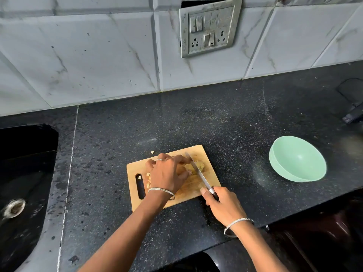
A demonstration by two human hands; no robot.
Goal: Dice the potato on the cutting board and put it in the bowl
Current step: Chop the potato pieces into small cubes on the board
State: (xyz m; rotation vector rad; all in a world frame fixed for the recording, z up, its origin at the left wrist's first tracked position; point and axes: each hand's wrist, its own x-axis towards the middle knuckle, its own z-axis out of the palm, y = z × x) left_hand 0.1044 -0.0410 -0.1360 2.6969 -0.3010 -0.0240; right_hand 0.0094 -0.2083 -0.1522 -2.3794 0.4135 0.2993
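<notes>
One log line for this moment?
stage: dicing | left hand: holds potato on board | right hand: grips knife, blade on potato | dice: few on board | bowl: empty

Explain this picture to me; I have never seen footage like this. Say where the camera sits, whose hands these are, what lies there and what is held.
There is no machine here: a person works with bare hands, and one wide camera worn on the head looks down at them. On the black speckled counter lies a wooden cutting board, with an empty green bowl to its right and a sink at far left. The left hand holds down the potato on the board; the right hand grips a knife by its handle, its blade against the potato. A few diced pieces lie near the left hand, one just off the board's far edge.
</notes>
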